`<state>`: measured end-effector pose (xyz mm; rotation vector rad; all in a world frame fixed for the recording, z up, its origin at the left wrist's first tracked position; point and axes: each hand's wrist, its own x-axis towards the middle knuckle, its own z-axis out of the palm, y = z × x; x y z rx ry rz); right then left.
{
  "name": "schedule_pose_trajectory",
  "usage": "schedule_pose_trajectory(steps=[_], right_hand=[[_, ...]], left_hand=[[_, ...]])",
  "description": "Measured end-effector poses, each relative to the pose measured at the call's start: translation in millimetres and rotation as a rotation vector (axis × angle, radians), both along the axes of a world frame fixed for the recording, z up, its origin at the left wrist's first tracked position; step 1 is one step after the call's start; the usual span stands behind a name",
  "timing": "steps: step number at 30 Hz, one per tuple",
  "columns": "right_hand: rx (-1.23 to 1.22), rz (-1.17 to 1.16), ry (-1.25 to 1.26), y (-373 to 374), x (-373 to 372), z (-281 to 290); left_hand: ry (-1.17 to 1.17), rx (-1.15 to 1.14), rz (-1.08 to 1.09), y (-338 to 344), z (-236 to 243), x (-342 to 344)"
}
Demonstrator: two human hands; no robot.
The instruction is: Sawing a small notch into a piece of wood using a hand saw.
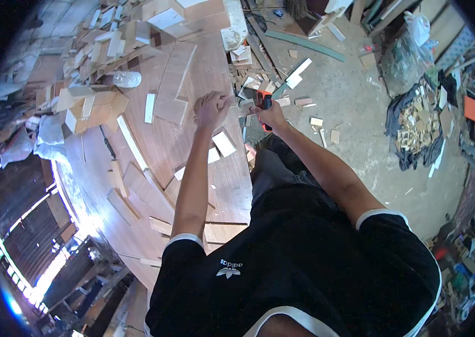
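Observation:
My left hand [212, 109] is closed, fingers curled, low over the wooden tabletop [203, 67] near its right edge. Whatever it presses or grips is hidden under the fingers. Just past that edge, my right hand [272, 115] is wrapped round the black-and-orange handle of what looks like a handsaw [265, 99]; its blade cannot be made out. Close below my left forearm lies a small white-faced wood block [224, 144]. A flat wooden board [173, 84] rests on the tabletop beyond my left hand.
Wood offcuts [108, 48] are heaped at the table's far left, beside a clear plastic bottle [127, 79]. Long strips [132, 143] lie across the table. On the concrete floor [355, 135] are scattered scraps, a green strip [305, 45] and a dark cloth heaped with wood pieces [417, 123].

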<state>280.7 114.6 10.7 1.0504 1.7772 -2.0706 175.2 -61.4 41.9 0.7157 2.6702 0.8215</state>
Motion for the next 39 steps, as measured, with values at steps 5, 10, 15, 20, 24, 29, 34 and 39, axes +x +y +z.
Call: schedule_pose_trajectory(steps=[5,10,15,20,24,29,34,39], right_hand=[[0.091,-0.016,0.182,1,8,11],[0.154,0.116,0.180,18,21,53],[0.095,0.250,0.088,52,74,99],[0.013,0.311,0.073,67,128,170],[-0.020,0.195,0.242,66,157,209],[-0.021,0.188,0.298,43,167,247],[0.073,0.193,0.286,26,179,264],[-0.016,0.171,0.371,12,188,279]], left_hand=[[-0.403,-0.174,-0.048,-15,43,18],[0.026,-0.205,0.114,-33,25,48],[0.030,0.033,0.161,-22,50,75],[-0.267,0.237,0.209,-23,128,114],[-0.311,0.270,0.075,-19,199,151],[-0.257,0.251,0.039,-34,241,190],[-0.257,0.168,0.029,-40,268,219],[-0.248,0.255,0.070,-49,269,240]])
